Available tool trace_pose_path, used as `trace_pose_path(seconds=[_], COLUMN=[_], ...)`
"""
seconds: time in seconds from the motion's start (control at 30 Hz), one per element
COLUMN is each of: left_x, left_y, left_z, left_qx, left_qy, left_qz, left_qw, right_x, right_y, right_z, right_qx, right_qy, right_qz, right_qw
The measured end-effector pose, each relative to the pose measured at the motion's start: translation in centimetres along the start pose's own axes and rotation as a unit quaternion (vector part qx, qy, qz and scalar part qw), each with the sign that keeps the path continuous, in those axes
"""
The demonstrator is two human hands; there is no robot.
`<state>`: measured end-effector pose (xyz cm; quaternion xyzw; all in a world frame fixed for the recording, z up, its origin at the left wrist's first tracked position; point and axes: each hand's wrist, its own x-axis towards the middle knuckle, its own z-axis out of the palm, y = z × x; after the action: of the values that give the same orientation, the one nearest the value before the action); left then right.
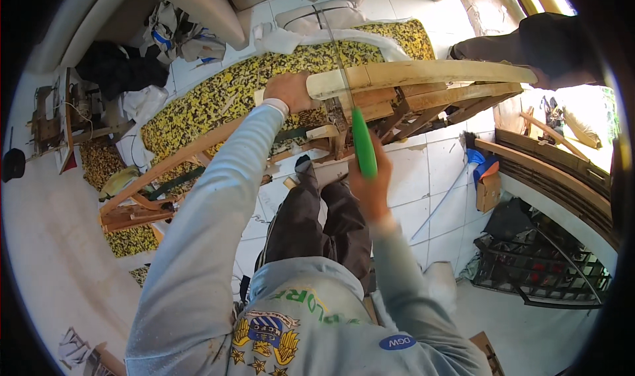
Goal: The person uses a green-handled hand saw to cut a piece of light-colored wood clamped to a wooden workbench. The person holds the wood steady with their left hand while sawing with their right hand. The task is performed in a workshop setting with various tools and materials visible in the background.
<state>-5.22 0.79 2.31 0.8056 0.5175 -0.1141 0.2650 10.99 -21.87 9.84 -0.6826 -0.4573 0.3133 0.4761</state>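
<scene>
A long pale wooden board [430, 72] lies across the top of a wooden frame [397, 104]. My left hand [289, 91] is closed around the board near its left end. In my right hand [372, 187] is a handsaw [363, 143] with a green handle, its thin blade pointing away from me. The blade crosses the board just right of my left hand, beside a dark line on the wood. How deep the blade sits in the wood, I cannot tell. At the board's far right end is another person's hand [540, 78], below a dark sleeve.
Yellow-and-black speckled foam [218, 98] lies under and behind the frame. Grey seats [198, 8] stand at the back. On the right are wooden beams [555, 171], a cardboard box [488, 192] and a black metal rack [536, 270]. White floor tiles [443, 164] show between.
</scene>
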Motion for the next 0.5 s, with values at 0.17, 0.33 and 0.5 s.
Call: trace_pose_path(seconds=[0.17,0.33,0.5], left_x=[0.1,-0.8,-0.8], left_y=[-0.6,-0.4,-0.2], left_z=[0.2,-0.9,0.2], left_qx=[0.0,-0.022,0.002], left_qy=[-0.014,-0.009,0.009], left_qz=[0.025,0.0,-0.008], left_qw=[1.0,1.0,1.0], right_x=[4.6,-11.4,2.0], right_y=[-1.1,-6.3,-0.6], right_z=[-0.5,-8.8,-0.3], right_qx=[-0.036,-0.048,-0.035], right_qy=[-0.07,-0.044,0.004], right_qz=[0.1,0.033,-0.013], right_qw=[0.992,0.997,0.999])
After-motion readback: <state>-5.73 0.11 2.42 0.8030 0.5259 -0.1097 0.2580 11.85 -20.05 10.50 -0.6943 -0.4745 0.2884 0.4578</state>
